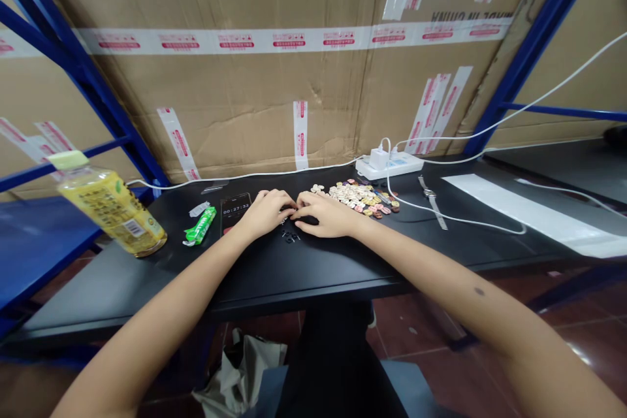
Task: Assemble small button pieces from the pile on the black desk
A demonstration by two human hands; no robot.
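My left hand (268, 211) and my right hand (323, 214) meet over the middle of the black table (313, 268). Their fingertips are pressed together around something too small to make out. Just below the fingers lie several small dark pieces (290, 236) with light pins or edges. Beside my right hand spreads a pile of small cream, yellow, pink and brown pieces (355, 194). A phone (235, 207) showing a timer lies flat beside my left hand, partly covered by it.
Left of the phone are a green wrapper (200, 226) and a leaning yellow drink bottle (115, 206). A white power strip (392, 164), its cables, a wristwatch (431, 196) and a white strip (533, 212) lie to the right. Cardboard (245, 91) stands behind.
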